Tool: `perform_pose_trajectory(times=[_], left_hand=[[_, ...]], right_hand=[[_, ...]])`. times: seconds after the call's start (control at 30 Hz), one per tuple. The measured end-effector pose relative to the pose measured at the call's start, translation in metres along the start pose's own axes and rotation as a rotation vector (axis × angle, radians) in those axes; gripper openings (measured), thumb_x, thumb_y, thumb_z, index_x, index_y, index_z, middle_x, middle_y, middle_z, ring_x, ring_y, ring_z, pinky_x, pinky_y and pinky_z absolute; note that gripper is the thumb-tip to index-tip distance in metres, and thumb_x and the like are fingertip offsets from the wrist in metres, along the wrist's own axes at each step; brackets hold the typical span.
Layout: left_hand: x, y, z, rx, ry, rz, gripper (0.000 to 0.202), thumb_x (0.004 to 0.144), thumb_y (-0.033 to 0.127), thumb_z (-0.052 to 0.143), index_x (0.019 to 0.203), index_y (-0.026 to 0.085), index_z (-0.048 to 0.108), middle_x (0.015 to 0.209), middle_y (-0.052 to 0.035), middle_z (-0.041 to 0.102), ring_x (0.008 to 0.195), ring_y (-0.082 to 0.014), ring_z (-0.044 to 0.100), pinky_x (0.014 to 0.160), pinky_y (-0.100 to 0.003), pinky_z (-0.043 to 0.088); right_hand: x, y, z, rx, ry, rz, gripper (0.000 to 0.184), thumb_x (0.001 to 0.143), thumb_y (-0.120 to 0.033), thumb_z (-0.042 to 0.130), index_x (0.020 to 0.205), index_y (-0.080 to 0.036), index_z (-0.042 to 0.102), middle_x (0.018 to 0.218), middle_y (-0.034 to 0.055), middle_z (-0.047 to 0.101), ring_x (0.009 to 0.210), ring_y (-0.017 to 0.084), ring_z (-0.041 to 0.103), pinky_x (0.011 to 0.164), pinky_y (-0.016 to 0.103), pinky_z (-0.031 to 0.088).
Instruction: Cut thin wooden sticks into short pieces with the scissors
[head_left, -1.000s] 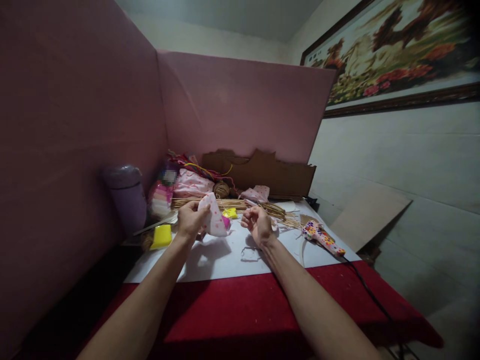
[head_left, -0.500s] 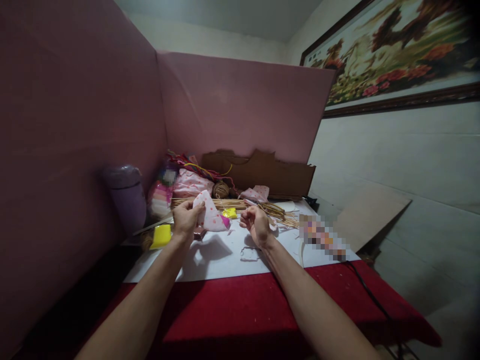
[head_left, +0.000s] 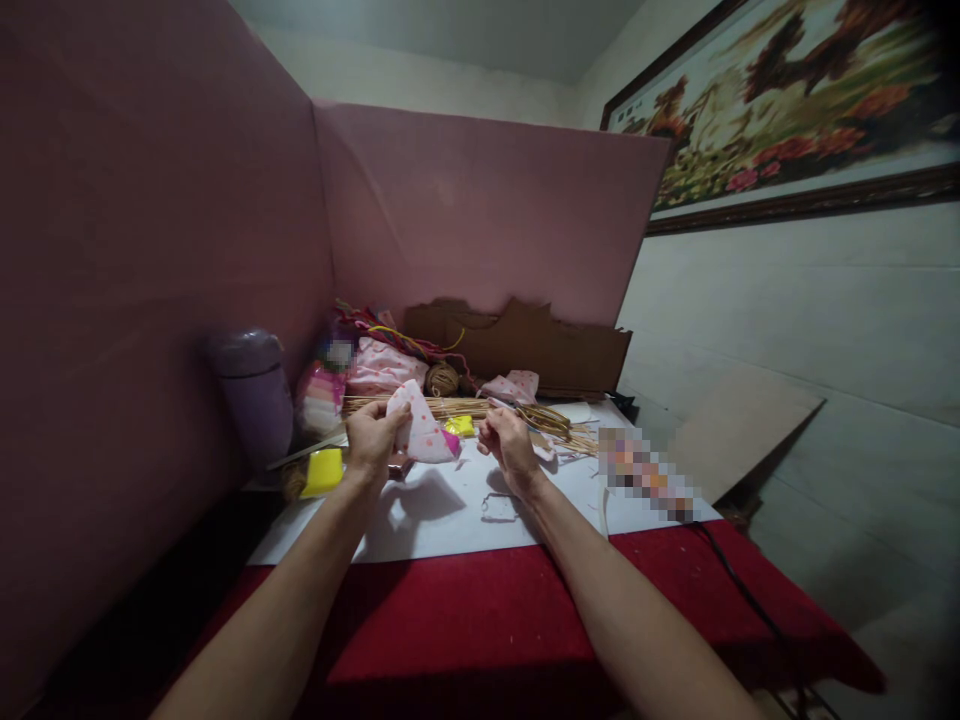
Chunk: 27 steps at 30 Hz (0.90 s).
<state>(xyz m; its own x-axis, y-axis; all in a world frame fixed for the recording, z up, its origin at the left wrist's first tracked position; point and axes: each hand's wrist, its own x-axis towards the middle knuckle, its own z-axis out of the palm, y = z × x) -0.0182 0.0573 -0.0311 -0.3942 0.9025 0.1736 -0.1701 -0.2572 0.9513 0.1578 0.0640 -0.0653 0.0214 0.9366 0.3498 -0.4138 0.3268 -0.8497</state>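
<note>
Cloth (head_left: pixel 421 432), white with pink dots, is held above the white sheet (head_left: pixel 450 525), in front of the sticks (head_left: pixel 480 407). The left hand (head_left: pixel 371 440) has its fingers clamped on the cloth's left edge. The right hand (head_left: pixel 510 447) is just beside it, fingers curled together; I cannot tell if they pinch something. A yellow block (head_left: pixel 324 472) lies near the left wrist.

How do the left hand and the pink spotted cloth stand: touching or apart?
Touching. The head view shows the left hand gripping the pink spotted cloth, fingers closed on its edge.
</note>
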Motion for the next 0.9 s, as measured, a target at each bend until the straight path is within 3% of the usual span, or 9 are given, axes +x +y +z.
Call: perform_pose_trajectory(times=[0.33, 0.5, 0.73, 0.9], left_hand=[[0.003, -0.003, -0.001, -0.012, -0.02, 0.032, 0.033, 0.043, 0.033, 0.074, 0.064, 0.011, 0.061, 0.052, 0.0013, 0.058, 0.042, -0.0097, 0.048, 0.037, -0.02, 0.033], [0.003, -0.004, -0.001, -0.026, -0.019, 0.02, 0.033, 0.043, 0.032, 0.074, 0.064, 0.012, 0.061, 0.054, 0.0012, 0.059, 0.044, -0.0105, 0.05, 0.04, -0.021, 0.037], [0.005, -0.006, -0.001, 0.003, -0.009, 0.006, 0.032, 0.044, 0.033, 0.073, 0.065, 0.012, 0.061, 0.055, 0.0019, 0.059, 0.045, -0.0103, 0.05, 0.04, -0.021, 0.037], [0.005, -0.006, -0.001, 0.049, -0.007, 0.014, 0.031, 0.045, 0.033, 0.072, 0.066, 0.012, 0.061, 0.053, 0.0024, 0.057, 0.042, -0.0101, 0.049, 0.038, -0.02, 0.035]], right_hand=[[0.002, 0.007, -0.004, 0.04, -0.057, -0.082, 0.005, 0.07, -0.015, 0.043, 0.066, -0.018, 0.043, 0.059, -0.0051, 0.045, 0.05, 0.007, 0.041, 0.048, 0.02, 0.035], [0.003, 0.006, -0.004, 0.044, -0.084, -0.093, 0.008, 0.066, -0.012, 0.04, 0.068, -0.018, 0.046, 0.06, -0.005, 0.046, 0.049, 0.007, 0.042, 0.047, 0.021, 0.035], [0.007, 0.012, -0.004, -0.084, -0.065, -0.045, 0.009, 0.07, -0.022, 0.051, 0.078, -0.018, 0.05, 0.055, -0.007, 0.046, 0.044, 0.007, 0.041, 0.043, 0.021, 0.036], [0.005, 0.013, -0.007, -0.361, 0.015, -0.079, 0.022, 0.07, -0.038, 0.06, 0.072, -0.018, 0.051, 0.054, -0.0048, 0.051, 0.041, 0.009, 0.044, 0.042, 0.023, 0.037]])
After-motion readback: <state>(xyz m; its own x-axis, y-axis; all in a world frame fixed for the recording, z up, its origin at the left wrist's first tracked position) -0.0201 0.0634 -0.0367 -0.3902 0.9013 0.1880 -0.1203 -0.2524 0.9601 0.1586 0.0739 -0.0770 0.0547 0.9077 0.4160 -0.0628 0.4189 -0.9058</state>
